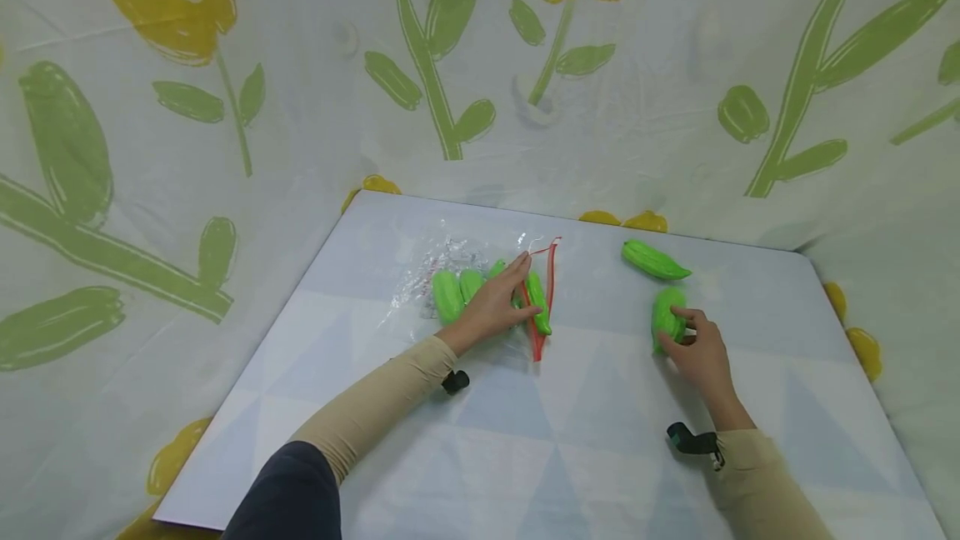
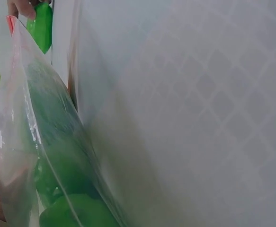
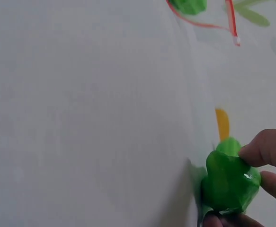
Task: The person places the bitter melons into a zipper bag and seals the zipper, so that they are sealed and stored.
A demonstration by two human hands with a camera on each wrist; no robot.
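My right hand [image 1: 705, 357] grips a bright green, lumpy bitter gourd [image 1: 666, 319] between thumb and fingers; the right wrist view shows this gourd [image 3: 232, 182] end-on. Behind it on the table lies another bitter gourd [image 1: 655, 260] with a pointed tip. To the left is a clear zip bag [image 1: 408, 290] with a red-edged mouth, holding several green gourds [image 1: 447, 297]. At that mouth my left hand [image 1: 491, 307] holds the bag's edge, thumb and fingers spread apart. In the left wrist view the bag [image 2: 14, 118] rises at the left, its fingers partly cut off.
The pale table [image 1: 615, 457] has a blue triangle pattern. A flower-printed cloth [image 1: 637, 132] hangs behind and at both sides. Black wrist cameras [image 1: 692, 440] sit by the forearms, above the table.
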